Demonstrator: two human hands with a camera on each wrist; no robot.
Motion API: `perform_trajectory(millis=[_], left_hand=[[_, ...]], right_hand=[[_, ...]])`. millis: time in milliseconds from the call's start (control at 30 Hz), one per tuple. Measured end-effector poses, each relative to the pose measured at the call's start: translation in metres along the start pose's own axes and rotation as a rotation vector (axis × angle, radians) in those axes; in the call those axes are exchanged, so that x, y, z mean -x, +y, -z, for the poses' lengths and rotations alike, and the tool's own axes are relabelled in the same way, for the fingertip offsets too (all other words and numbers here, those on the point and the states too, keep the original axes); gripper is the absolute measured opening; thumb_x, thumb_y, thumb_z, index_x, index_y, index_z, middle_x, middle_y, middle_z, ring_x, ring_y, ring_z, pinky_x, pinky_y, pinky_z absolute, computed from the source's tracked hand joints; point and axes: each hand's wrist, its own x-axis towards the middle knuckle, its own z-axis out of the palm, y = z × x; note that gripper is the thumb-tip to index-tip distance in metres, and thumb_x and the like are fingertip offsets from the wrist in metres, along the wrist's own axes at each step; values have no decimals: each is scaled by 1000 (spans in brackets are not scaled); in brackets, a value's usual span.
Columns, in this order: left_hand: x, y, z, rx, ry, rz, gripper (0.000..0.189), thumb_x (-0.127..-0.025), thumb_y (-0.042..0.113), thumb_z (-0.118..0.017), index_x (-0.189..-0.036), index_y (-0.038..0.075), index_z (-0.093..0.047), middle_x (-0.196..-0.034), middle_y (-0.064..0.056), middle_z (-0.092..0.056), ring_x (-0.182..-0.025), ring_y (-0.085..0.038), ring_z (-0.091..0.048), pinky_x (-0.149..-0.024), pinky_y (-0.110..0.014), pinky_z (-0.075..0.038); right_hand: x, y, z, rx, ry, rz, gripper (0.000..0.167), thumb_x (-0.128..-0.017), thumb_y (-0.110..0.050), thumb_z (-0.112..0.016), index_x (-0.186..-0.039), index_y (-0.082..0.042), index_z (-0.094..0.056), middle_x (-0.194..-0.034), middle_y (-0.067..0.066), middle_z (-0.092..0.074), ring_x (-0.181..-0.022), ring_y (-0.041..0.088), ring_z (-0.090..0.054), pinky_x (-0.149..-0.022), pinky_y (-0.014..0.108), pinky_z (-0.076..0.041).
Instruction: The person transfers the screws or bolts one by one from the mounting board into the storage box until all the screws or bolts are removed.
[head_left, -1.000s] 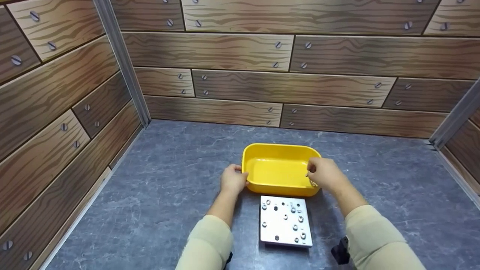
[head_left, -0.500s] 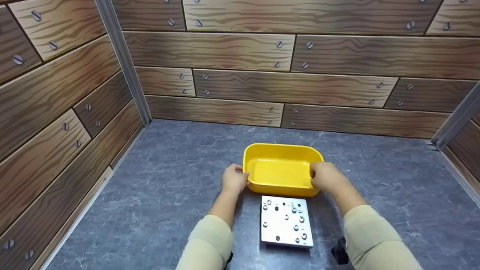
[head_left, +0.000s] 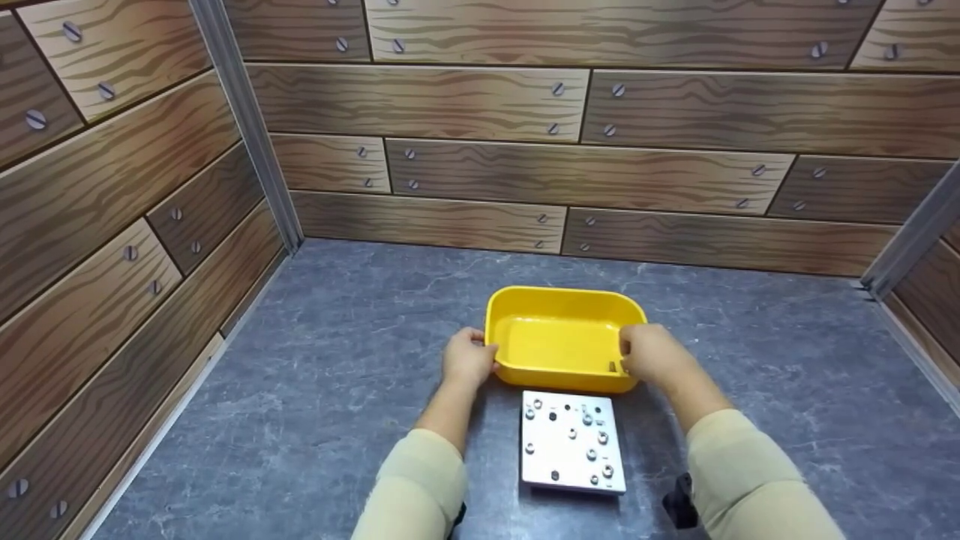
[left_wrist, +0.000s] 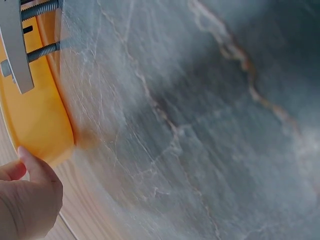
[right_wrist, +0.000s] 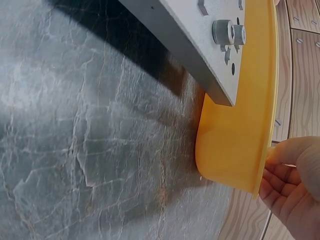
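1. The yellow tray stands upright on the grey worktop, practically in the same place as one second before.
2. The metal plate lies on the near side of the tray, apart from it in the head view. Its bolts look unchanged.
3. The left hand still holds the tray at its left near corner, gripping the rim (it seems to serve for steadying).
4. The right hand has come down a little and reaches over the right end of the tray, with its fingers bent inside the rim. Whether they hold something, I cannot tell.
5. The smallest thing changed the most: one second ago, small metal pieces hung from the right fingertips; now a small dark piece shows at the right near corner of the tray, low beside the fingers. I judge that the pieces are arriving in the tray (the release itself is hidden), so this step looks nearly done.
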Motion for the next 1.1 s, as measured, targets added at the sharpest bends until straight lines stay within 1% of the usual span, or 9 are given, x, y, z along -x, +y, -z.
perform_trajectory(millis=[167,300,433,567,667,833,967,1100], left_hand=[[-1,0,0,3,3,-6,22,-84,5,-61,-104,-2,-59,-96,-13,-60,-67,-16,-62,-56,-20,-53],[-1,-1,-1,7,6,-8,21,-84,5,-61,-104,-1,-59,-93,-12,-60,-68,-17,-63,-55,-20,-53],[-1,0,-1,6,4,7,18,-85,6,-61,-102,1,-59,-89,-11,-59,-67,-16,-62,-54,-20,-52],[-1,1,-1,13,2,21,16,-85,6,-61,-101,2,-59,-90,-12,-59,-67,-16,-62,-55,-20,-52],[0,2,-1,19,5,25,15,-85,5,-61,-99,2,-59,-91,-12,-59,-66,-16,-62,-56,-21,-53],[0,2,-1,6,12,22,13,-84,3,-61,-96,2,-58,-89,-11,-59,-63,-15,-61,-55,-21,-53],[-1,1,-2,12,7,27,15,-84,4,-61,-99,2,-59,-91,-11,-59,-66,-15,-61,-57,-22,-53],[-1,1,-1,18,4,10,17,-84,4,-61,-101,0,-59,-90,-10,-59,-67,-15,-61,-56,-21,-53]], right_hand=[[1,1,0,-6,9,15,11,-72,3,-59,-69,-5,-52,-63,6,-49,-61,21,-45,-51,30,-40],[1,1,0,-13,11,12,12,-74,1,-61,-69,-5,-53,-65,6,-49,-62,22,-46,-53,31,-41],[2,1,-1,-18,7,13,11,-74,2,-61,-70,-5,-53,-65,6,-50,-63,21,-46,-53,30,-41],[2,-1,-2,-24,11,9,11,-72,4,-57,-71,-6,-54,-65,5,-49,-62,21,-45,-52,29,-39],[2,-6,-2,-28,23,21,11,-73,4,-56,-71,-7,-54,-65,5,-50,-62,21,-46,-52,29,-40],[3,-19,-3,-37,36,49,11,-77,0,-57,-71,-8,-55,-67,4,-51,-64,20,-47,-55,30,-41],[5,-31,-6,-31,52,75,10,-79,-4,-58,-71,-10,-56,-67,2,-51,-64,19,-47,-57,30,-41],[6,-42,-9,-20,77,118,11,-79,-6,-60,-70,-12,-57,-67,0,-52,-64,17,-48,-58,30,-42]])
